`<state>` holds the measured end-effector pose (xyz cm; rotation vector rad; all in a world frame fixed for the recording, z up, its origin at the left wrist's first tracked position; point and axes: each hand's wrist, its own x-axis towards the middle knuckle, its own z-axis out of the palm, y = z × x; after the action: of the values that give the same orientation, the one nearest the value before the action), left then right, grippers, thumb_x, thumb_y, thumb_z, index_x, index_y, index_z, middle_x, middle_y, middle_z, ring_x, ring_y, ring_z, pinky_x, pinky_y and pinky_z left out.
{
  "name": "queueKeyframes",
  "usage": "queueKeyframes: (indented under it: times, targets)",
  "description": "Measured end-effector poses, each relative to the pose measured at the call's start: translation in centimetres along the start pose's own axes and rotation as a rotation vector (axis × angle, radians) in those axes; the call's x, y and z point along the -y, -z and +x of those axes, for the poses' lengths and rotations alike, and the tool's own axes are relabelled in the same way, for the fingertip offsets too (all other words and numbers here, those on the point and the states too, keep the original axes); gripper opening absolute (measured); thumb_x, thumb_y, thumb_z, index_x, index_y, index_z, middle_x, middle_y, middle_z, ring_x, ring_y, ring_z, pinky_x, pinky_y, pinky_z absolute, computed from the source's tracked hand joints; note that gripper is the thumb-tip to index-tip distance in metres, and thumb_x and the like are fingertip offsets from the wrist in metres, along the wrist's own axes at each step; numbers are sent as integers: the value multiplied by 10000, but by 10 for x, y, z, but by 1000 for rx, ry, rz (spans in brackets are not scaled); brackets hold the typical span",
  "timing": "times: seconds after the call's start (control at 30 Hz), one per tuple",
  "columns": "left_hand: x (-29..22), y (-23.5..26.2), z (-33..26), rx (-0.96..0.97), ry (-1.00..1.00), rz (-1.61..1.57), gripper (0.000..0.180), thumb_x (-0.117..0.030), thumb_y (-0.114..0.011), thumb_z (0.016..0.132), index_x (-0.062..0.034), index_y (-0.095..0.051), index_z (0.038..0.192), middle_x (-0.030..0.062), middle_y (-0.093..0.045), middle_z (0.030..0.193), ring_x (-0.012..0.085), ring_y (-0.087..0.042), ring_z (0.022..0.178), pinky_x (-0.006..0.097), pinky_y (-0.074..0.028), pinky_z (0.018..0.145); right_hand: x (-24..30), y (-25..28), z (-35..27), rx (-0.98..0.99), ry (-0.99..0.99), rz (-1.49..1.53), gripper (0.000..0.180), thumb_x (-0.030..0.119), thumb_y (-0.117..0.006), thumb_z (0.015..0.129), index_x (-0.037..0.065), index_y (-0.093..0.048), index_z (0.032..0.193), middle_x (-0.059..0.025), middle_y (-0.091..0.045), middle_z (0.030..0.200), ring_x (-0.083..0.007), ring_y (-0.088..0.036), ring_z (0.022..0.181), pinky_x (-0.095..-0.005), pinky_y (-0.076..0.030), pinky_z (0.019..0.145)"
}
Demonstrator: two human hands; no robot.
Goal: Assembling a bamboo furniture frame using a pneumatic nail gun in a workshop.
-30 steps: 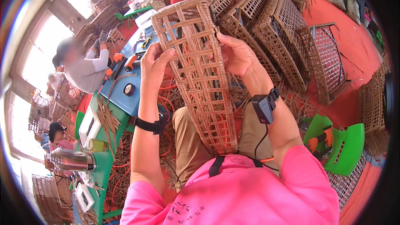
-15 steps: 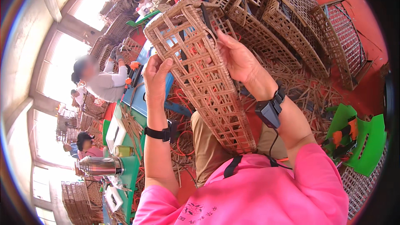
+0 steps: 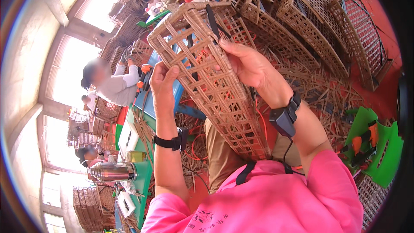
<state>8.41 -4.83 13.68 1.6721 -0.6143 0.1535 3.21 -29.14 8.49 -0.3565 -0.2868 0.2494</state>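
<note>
A bright pink short-sleeved shirt (image 3: 276, 194) fills the lower middle of the frame, bearing a dark printed flower (image 3: 203, 216) and small dark lettering (image 3: 221, 221) on its chest. Two short black straps (image 3: 246, 173) cross its upper edge. Brown trousers (image 3: 222, 149) show just above. The left wrist wears a black band (image 3: 167, 143); the right, a black strap (image 3: 295, 102) with a boxy dark grey device (image 3: 282, 123) trailing a thin black cable (image 3: 287, 150). The left grip (image 3: 163, 85) and right grip (image 3: 246, 64) are bare hands.
</note>
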Motion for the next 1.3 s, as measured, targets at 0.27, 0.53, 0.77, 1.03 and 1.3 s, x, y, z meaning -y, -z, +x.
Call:
queueKeyframes:
  times: [0.27,0.53,0.77,1.03,1.3]
  targets:
    - [0,0,-2,-23,-1,15,357,-224,-726,936,28,-612,1161,50,-672,1037,108,-629,939,284,-506,881,-5,6,-4,29,61,-48,291,256,-649,984,-6,-668,1110,-98,-715,963,-187,-697,828,-350,-599,785]
    - [-1,-9,-3,-38,-2,-3,345,-218,-719,932,30,-620,1151,50,-681,1025,101,-629,910,276,-511,860,-8,16,-9,43,78,-79,297,232,-653,976,-8,-670,1150,-109,-726,981,-189,-707,864,-345,-588,840]
    - [-4,-11,-4,-41,-47,21,290,-165,-689,952,46,-631,1141,62,-691,1052,110,-643,929,276,-516,863,-11,6,-16,15,195,-185,397,263,-626,976,4,-621,1276,-58,-682,1061,-154,-634,937,-338,-519,891]
    - [29,-25,-25,-183,-260,98,512,-350,-792,869,16,-631,1187,65,-639,1007,141,-631,883,294,-523,820,-47,-33,-38,-314,628,-1184,738,157,-809,836,-59,-398,1409,-108,-638,1143,-167,-633,955,-315,-537,834]
    - [6,-21,-39,-108,-262,464,354,-289,-734,865,20,-677,1028,168,-654,845,284,-622,748,361,-486,700,-49,-24,-33,-398,665,-1397,560,151,-749,891,-32,-452,1329,-110,-650,990,-168,-625,855,-351,-537,774]
